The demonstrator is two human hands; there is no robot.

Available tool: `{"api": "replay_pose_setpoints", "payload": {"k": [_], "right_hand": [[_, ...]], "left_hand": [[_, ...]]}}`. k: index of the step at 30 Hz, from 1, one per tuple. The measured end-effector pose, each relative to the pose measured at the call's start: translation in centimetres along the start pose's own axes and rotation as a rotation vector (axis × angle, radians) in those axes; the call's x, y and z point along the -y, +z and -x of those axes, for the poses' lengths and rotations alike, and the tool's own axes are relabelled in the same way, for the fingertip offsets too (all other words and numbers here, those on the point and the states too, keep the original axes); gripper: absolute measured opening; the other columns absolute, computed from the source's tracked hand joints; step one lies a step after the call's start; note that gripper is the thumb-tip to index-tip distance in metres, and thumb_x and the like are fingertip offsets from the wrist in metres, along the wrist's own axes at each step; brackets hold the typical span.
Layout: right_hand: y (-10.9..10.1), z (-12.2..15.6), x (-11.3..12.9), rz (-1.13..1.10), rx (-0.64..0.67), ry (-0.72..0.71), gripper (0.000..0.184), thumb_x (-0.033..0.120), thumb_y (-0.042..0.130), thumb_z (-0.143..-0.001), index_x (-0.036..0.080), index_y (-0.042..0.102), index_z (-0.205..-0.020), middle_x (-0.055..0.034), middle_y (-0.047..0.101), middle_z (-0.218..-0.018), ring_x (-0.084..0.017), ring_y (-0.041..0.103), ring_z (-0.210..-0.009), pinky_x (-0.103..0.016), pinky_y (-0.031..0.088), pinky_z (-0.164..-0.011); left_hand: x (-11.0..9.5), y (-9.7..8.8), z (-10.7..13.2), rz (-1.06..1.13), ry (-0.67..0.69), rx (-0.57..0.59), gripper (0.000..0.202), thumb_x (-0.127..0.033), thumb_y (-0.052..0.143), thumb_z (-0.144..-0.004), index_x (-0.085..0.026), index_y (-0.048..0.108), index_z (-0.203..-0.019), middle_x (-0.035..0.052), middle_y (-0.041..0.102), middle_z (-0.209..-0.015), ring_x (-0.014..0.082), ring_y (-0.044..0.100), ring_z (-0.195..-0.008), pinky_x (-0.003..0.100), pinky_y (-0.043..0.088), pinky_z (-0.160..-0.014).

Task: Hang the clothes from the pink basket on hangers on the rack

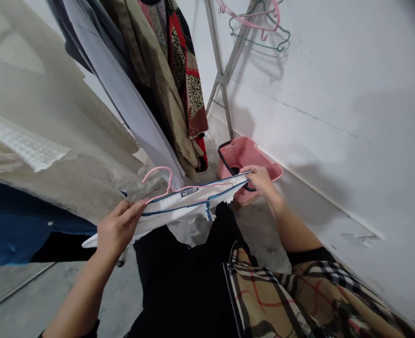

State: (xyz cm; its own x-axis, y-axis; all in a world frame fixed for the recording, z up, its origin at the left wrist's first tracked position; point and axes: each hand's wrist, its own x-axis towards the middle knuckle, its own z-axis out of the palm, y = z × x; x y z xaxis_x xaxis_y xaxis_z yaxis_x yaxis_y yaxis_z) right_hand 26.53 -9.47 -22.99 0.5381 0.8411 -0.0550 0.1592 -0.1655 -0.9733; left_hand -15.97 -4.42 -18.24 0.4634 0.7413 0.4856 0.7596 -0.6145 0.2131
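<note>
A white blouse (179,212) with blue trim and a small dark-edged label stretches between my two hands at waist height. Inside its neckline sits a pink hanger (170,187), its hook pointing up and left. My left hand (118,227) is closed on the blouse's left shoulder and the near end of the hanger. My right hand (260,180) pinches the far shoulder edge of the blouse, in front of the pink basket (272,166). The hanger's right arm lies partly within the cloth.
Several garments hang at the left, among them a patterned red sleeve (195,89), a grey garment (123,98) and a blue one (13,225). A metal rack leg (224,80) stands by the white wall. Pink and green hangers (260,28) hang above the basket.
</note>
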Motion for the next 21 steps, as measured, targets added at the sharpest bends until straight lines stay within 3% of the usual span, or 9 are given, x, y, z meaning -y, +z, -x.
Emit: {"api": "replay_pose_setpoints", "payload": {"k": [3, 8, 9, 12, 13, 15, 17, 19, 21], "right_hand": [[-0.9, 1.2, 1.5, 0.092, 0.03, -0.079, 0.026, 0.018, 0.049, -0.058, 0.014, 0.069, -0.075, -0.0039, 0.069, -0.074, -0.014, 0.06, -0.067, -0.026, 0.046, -0.065], [-3.9, 3.9, 4.3, 0.204, 0.673, -0.351, 0.022, 0.024, 0.059, -0.079, 0.018, 0.073, -0.095, -0.0058, 0.071, -0.098, -0.018, 0.066, -0.091, -0.032, 0.051, -0.084], [-4.4, 4.1, 4.5, 0.199, 0.657, -0.426, 0.023, 0.027, 0.06, -0.082, 0.021, 0.072, -0.101, -0.0065, 0.069, -0.108, -0.019, 0.064, -0.101, -0.034, 0.05, -0.092], [-5.2, 3.9, 4.1, 0.228, 0.321, -0.575, 0.043, 0.035, 0.069, -0.079, 0.025, 0.064, -0.121, -0.0077, 0.058, -0.133, -0.022, 0.051, -0.127, -0.039, 0.04, -0.109], [-5.3, 3.8, 3.8, 0.259, 0.28, -0.574, 0.051, 0.037, 0.071, -0.077, 0.026, 0.061, -0.126, -0.0078, 0.057, -0.135, -0.022, 0.05, -0.128, -0.039, 0.04, -0.109], [-5.5, 3.7, 3.1, 0.332, 0.37, -0.511, 0.046, 0.041, 0.069, -0.079, 0.024, 0.064, -0.121, -0.0074, 0.065, -0.122, -0.023, 0.06, -0.114, -0.036, 0.049, -0.097], [-6.0, 3.9, 2.8, 0.398, 0.473, -0.437, 0.03, 0.044, 0.062, -0.083, 0.02, 0.073, -0.098, -0.0057, 0.072, -0.092, -0.021, 0.067, -0.085, -0.03, 0.055, -0.075], [-6.9, 4.4, 3.1, 0.422, 0.439, -0.396, 0.034, 0.048, 0.058, -0.085, 0.018, 0.073, -0.079, -0.0045, 0.069, -0.071, -0.019, 0.064, -0.067, -0.028, 0.052, -0.06], [-8.5, 5.0, 4.1, 0.384, 0.313, -0.359, 0.038, 0.052, 0.056, -0.083, 0.019, 0.073, -0.075, -0.0051, 0.069, -0.068, -0.02, 0.064, -0.064, -0.028, 0.05, -0.056]], "left_hand": [[0.0, 0.2, 0.0, -0.061, -0.035, 0.018, 0.022, -0.035, 0.053, -0.093, -0.03, 0.072, -0.105, 0.0004, 0.064, -0.082, 0.0117, 0.06, -0.07, 0.02, 0.035, -0.053], [0.0, -0.2, -1.0, 0.103, -0.058, -0.059, 0.021, -0.037, 0.055, -0.091, -0.024, 0.072, -0.096, 0.0003, 0.063, -0.075, 0.0121, 0.06, -0.066, 0.021, 0.042, -0.058], [-0.1, -0.4, -1.3, 0.183, -0.044, -0.06, 0.021, -0.036, 0.057, -0.09, -0.023, 0.072, -0.094, -0.0002, 0.062, -0.072, 0.0119, 0.059, -0.064, 0.022, 0.044, -0.06], [-1.0, -1.0, -2.3, 0.373, 0.027, 0.006, 0.019, -0.036, 0.059, -0.088, -0.023, 0.072, -0.093, -0.0011, 0.061, -0.067, 0.0113, 0.057, -0.061, 0.023, 0.046, -0.06], [-1.3, -1.1, -2.6, 0.412, 0.051, 0.03, 0.019, -0.035, 0.059, -0.088, -0.023, 0.073, -0.093, -0.001, 0.062, -0.066, 0.0112, 0.057, -0.06, 0.023, 0.046, -0.059], [-2.1, -1.1, -3.1, 0.472, 0.074, 0.049, 0.02, -0.035, 0.059, -0.088, -0.023, 0.074, -0.093, -0.0004, 0.062, -0.065, 0.0111, 0.056, -0.058, 0.022, 0.045, -0.057], [-2.8, -0.6, -3.7, 0.499, 0.056, 0.031, 0.021, -0.035, 0.058, -0.088, -0.022, 0.074, -0.093, 0.0, 0.062, -0.064, 0.0113, 0.055, -0.058, 0.022, 0.045, -0.056], [-3.4, 0.1, -4.2, 0.485, 0.012, -0.014, 0.021, -0.035, 0.058, -0.089, -0.023, 0.074, -0.097, 0.0009, 0.064, -0.068, 0.0124, 0.058, -0.061, 0.023, 0.047, -0.059], [-3.8, 1.0, -4.6, 0.439, -0.02, -0.078, 0.025, -0.038, 0.06, -0.088, -0.024, 0.071, -0.105, 0.0037, 0.069, -0.082, 0.0162, 0.063, -0.076, 0.027, 0.052, -0.07]]}}
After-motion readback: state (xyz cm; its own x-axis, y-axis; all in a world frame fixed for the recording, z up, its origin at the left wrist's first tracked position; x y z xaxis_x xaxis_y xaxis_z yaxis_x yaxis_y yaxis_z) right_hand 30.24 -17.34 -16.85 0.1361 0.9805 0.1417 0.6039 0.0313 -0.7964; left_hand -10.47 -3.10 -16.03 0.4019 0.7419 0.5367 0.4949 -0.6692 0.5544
